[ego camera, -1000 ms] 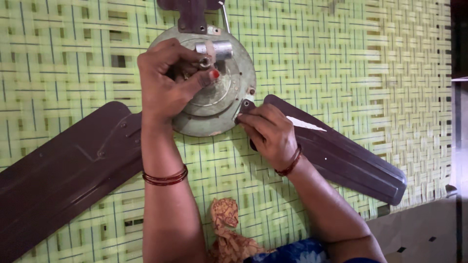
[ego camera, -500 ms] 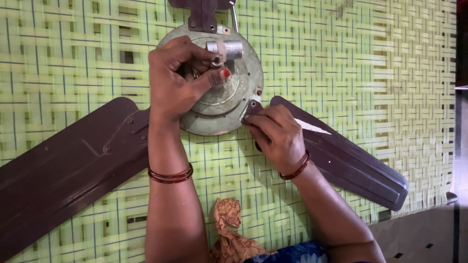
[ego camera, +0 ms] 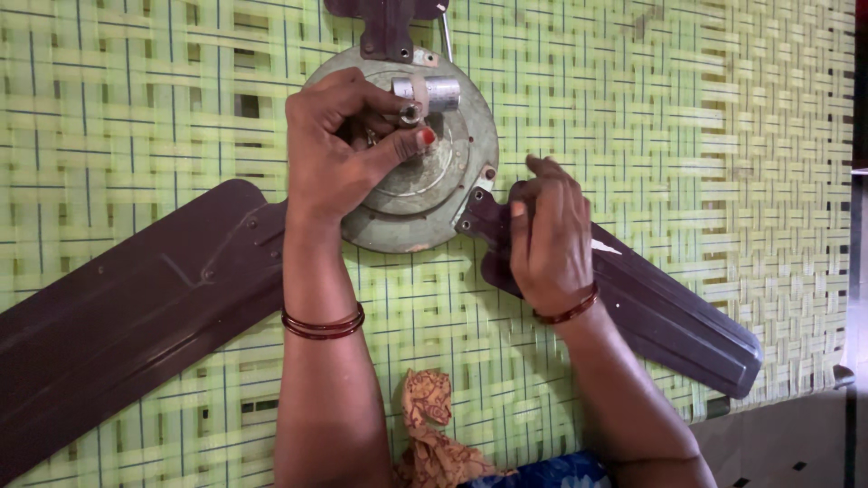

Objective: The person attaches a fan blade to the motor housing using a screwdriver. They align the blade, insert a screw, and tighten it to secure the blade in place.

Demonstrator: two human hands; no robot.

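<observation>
While a round grey-green metal fan motor housing (ego camera: 425, 194) lies on a woven yellow-green strap bed (ego camera: 705, 117), it is worked on by two hands.
The short silver metal shaft (ego camera: 432, 92) at the housing's centre is gripped by the closed left hand (ego camera: 339, 149); the dark brown metal fan blade (ego camera: 660, 312) at the housing's lower right rim is clasped near its root by the curled right hand (ego camera: 547, 239). A second dark brown blade (ego camera: 117, 316) is seen stretching left.

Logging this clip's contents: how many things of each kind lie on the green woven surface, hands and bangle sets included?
Fan blades, dark brown: 3
Round fan motor housing: 1
Metal shaft: 1
Patterned cloth scrap: 1
Hands: 2, left hand, right hand
Bangle sets: 2
Total: 10
</observation>
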